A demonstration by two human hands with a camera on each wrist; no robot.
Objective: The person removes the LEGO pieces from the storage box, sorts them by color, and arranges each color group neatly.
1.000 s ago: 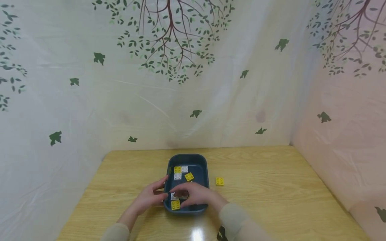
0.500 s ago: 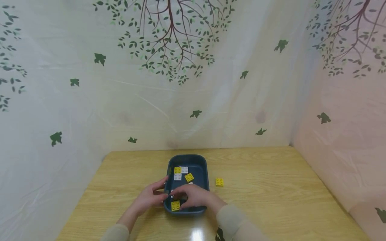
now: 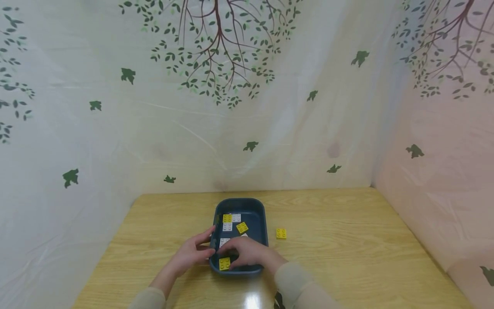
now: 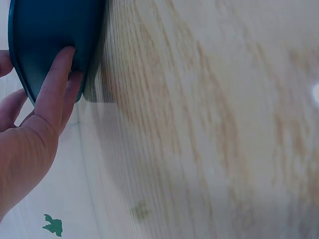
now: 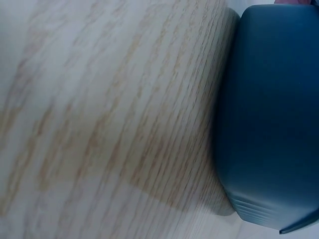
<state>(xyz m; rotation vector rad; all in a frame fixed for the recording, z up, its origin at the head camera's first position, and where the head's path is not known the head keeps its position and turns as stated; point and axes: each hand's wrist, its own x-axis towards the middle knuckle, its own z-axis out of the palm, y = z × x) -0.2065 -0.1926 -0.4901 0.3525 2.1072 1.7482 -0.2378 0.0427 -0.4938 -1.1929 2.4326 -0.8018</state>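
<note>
My left hand point(image 3: 190, 253) holds the left side of a dark blue tray point(image 3: 265, 214), with thumb and index finger at the rim and other fingers point(image 4: 56, 84) against the outer wall. My right hand point(image 3: 248, 250) reaches into the tray's near half. Its thumb and index finger are bent and spread apart, the thumb tip beside a yellow brick point(image 3: 224, 264). A white brick point(image 3: 224, 242) lies just beyond the index finger. Another white piece point(image 3: 244, 234) is mostly covered by the right hand. What lies under its palm is hidden.
In the tray's far half sit a yellow brick point(image 3: 227, 218), white bricks point(image 3: 227, 227) close against it and a tilted yellow brick point(image 3: 242, 227). One yellow brick point(image 3: 281, 233) lies on the wooden table point(image 3: 328, 249) right of the tray. A printed sheet point(image 3: 193, 141) rises behind.
The white brick near the right index finger now shows farther up the tray. My right hand and forearm have shifted slightly left. The left hand stays in place on the tray.
</note>
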